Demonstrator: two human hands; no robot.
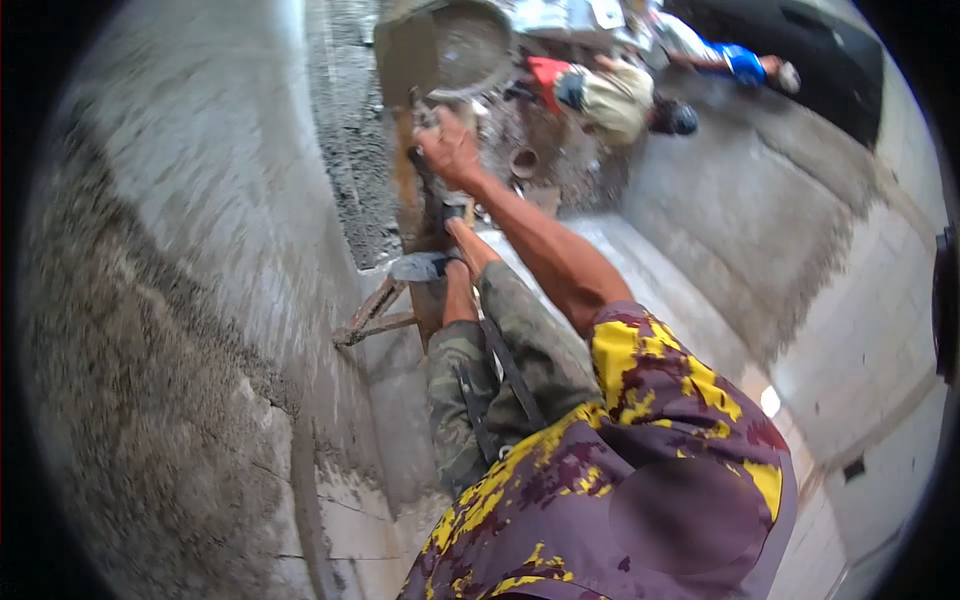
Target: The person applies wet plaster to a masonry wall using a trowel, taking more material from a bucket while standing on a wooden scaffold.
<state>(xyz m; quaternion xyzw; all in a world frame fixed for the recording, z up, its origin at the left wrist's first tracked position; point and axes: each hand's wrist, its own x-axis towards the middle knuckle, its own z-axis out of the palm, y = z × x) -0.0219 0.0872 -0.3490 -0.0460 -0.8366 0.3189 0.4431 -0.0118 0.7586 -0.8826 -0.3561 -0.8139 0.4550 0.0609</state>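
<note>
My right hand point(450, 150) reaches out at the end of a bare, nearly straight arm, toward the upper middle of the head view. Its fingers are curled together around a narrow thing blurred by motion, whose kind cannot be made out. Just beyond the fingers lies a flat grey-brown board or blade point(405, 55), against a round basin point(505, 60) of wet grey mortar. I cannot tell whether the hand is joined to that flat piece. Of my left hand nothing shows. Below the right hand, my feet stand by a narrow brown plank point(408, 190).
Rough and smooth grey plaster covers the wall point(210, 130) at left. A wooden bracket point(375, 322) props beside my feet. A small brown pot point(525, 162) sits right of my hand. Two other people, one in a cream top point(615, 100), one in blue point(740, 65), are at upper right.
</note>
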